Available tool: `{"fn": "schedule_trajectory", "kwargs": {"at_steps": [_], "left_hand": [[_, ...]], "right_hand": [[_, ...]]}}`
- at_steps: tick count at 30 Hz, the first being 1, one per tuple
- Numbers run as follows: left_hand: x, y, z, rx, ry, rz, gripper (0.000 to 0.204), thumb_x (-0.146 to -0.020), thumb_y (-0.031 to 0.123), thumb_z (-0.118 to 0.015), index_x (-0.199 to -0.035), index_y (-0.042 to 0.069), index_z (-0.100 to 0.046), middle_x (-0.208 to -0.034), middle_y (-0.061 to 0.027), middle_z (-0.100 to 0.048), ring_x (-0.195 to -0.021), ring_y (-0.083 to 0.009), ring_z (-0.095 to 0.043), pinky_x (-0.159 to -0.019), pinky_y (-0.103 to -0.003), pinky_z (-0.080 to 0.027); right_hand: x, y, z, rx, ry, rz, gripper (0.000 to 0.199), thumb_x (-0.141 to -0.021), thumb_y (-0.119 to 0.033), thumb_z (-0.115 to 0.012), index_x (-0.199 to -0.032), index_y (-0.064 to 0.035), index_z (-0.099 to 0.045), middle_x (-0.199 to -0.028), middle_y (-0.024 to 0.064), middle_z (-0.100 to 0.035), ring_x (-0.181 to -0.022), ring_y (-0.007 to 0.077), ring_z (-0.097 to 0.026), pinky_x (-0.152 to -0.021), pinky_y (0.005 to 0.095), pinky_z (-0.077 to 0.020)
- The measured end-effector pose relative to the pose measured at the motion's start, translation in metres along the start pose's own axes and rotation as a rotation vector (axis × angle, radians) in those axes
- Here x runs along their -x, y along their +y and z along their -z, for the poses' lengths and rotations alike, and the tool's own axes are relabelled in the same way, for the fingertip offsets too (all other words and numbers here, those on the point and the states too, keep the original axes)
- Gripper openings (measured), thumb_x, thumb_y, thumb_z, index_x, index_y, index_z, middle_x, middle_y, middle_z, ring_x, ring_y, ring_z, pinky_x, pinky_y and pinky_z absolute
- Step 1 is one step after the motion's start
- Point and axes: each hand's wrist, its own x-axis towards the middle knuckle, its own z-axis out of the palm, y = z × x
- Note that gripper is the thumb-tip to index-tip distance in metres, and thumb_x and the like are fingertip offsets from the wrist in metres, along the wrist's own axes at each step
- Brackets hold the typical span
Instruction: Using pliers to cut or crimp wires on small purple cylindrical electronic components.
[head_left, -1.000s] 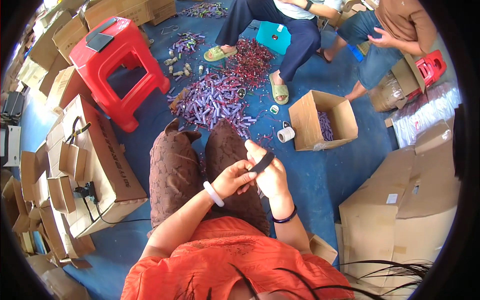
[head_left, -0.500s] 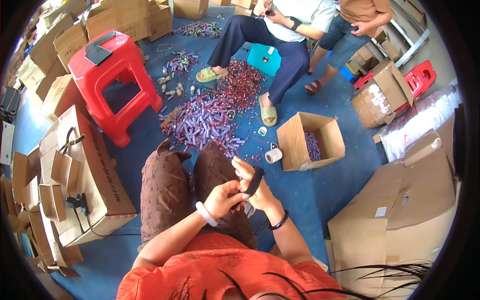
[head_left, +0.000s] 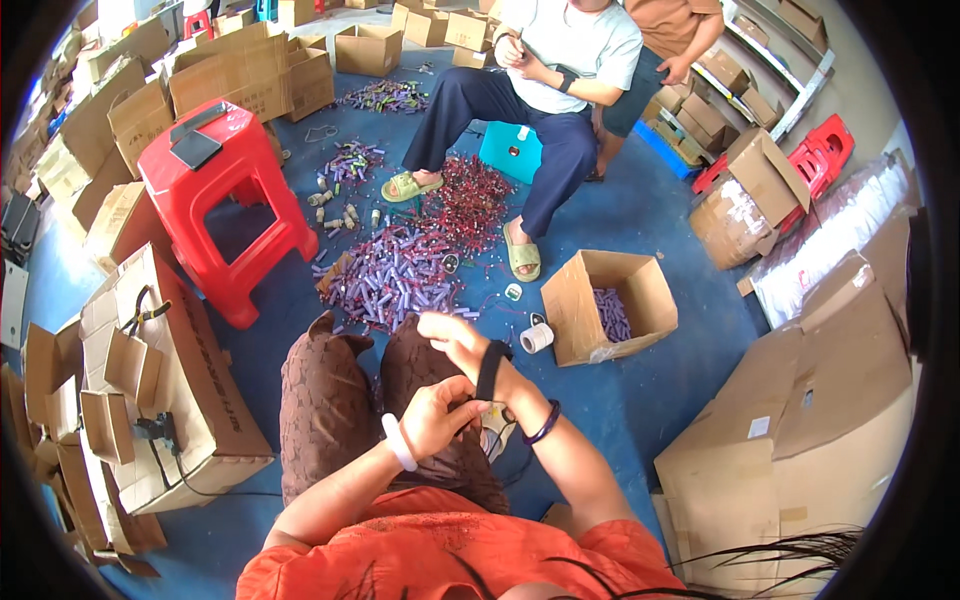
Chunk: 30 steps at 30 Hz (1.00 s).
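A black strap wraps across the base of my right hand. That hand points up and to the left with its fingers stretched out and holds nothing. Closed in a pinch, my left hand grips the lower end of the strap at the wrist. A white bangle circles my left wrist, and a dark bracelet sits further down my right forearm. Both hands are above my brown trousers. What lies under the strap is hidden.
Purple cylindrical cells are heaped on the blue floor, beside a red pile. An open carton holds more cells; a white roll lies beside it. A red stool stands left. A seated person and another person are opposite.
The strap lies nearer my right wrist, and my right fingers have straightened and moved left. My left hand has lowered slightly. The view has shifted, and the standing person's arm is lower.
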Motion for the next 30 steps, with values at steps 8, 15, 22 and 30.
{"fn": "schedule_trajectory", "kwargs": {"at_steps": [8, 15, 22, 30], "left_hand": [[0.008, -0.025, -0.013, 0.117, 0.041, -0.037, 0.015, -0.091, 0.013, -0.064, -0.093, -0.001, -0.060, -0.068, -0.0020, -0.062, -0.056, -0.0053, -0.055, -0.051, -0.022, -0.045], [0.000, -0.009, -0.004, 0.019, -0.013, 0.029, 0.017, -0.092, 0.016, -0.063, -0.096, -0.001, -0.062, -0.066, -0.0010, -0.061, -0.055, -0.0057, -0.054, -0.050, -0.022, -0.045], [0.001, -0.011, 0.000, 0.183, -0.052, 0.013, 0.017, -0.093, 0.014, -0.062, -0.104, 0.001, -0.058, -0.071, 0.0004, -0.061, -0.060, -0.0035, -0.054, -0.050, -0.020, -0.042], [0.016, 0.002, 0.003, 0.283, 0.021, -0.008, 0.015, -0.096, 0.008, -0.056, -0.109, 0.004, -0.056, -0.081, -0.0044, -0.067, -0.064, -0.0069, -0.059, -0.055, -0.018, -0.044]], "right_hand": [[-0.041, -0.016, 0.007, -0.532, 0.675, 0.092, 0.029, -0.101, -0.030, -0.046, -0.111, -0.0045, -0.056, -0.084, 0.0081, -0.063, -0.069, 0.0196, -0.063, -0.066, 0.0331, -0.0547], [-0.007, 0.041, -0.017, 1.464, -0.625, 0.202, 0.021, -0.079, -0.028, -0.057, -0.090, -0.0108, -0.060, -0.085, 0.0071, -0.065, -0.072, 0.0253, -0.066, -0.059, 0.0407, -0.0488], [-0.022, 0.016, -0.020, 0.951, 0.230, 0.176, 0.010, -0.084, -0.015, -0.052, -0.079, -0.0083, -0.058, -0.072, 0.0130, -0.063, -0.064, 0.0361, -0.062, -0.055, 0.0468, -0.0485], [-0.016, 0.006, -0.004, 1.109, -0.270, -0.180, 0.012, -0.089, -0.018, -0.056, -0.089, -0.0079, -0.062, -0.079, 0.0090, -0.064, -0.070, 0.0275, -0.064, -0.061, 0.0375, -0.0512]]}}
